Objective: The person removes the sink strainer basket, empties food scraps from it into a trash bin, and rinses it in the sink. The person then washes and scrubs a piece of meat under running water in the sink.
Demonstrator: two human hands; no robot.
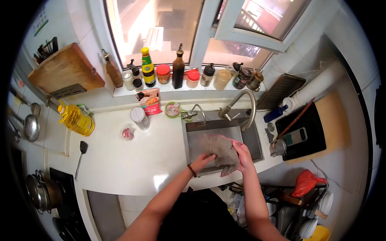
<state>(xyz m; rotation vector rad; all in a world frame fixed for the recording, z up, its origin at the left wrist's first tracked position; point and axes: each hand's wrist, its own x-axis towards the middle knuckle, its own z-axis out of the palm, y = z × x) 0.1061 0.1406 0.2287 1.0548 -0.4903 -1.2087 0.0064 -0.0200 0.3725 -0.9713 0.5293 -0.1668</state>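
A grey-brown cloth (220, 149) with a pinkish edge hangs between my two hands over the steel sink (193, 138). My left hand (202, 162), with a beaded bracelet at the wrist, pinches the cloth's lower left side. On the right, my right hand (242, 156) grips its other edge, thumb up near the top corner. Part of the sink basin is hidden behind the cloth. The curved faucet (250, 108) rises behind the basin, apart from both hands, and a smaller tap (199, 112) stands to its left.
A black spatula (83, 148), an oil bottle (78, 120), a ribbed canister (139, 117) and a red packet (150, 102) are on the left counter. Bottles and jars line the windowsill. Right of the sink, a black tray (309, 132) holds a glass jar (278, 148).
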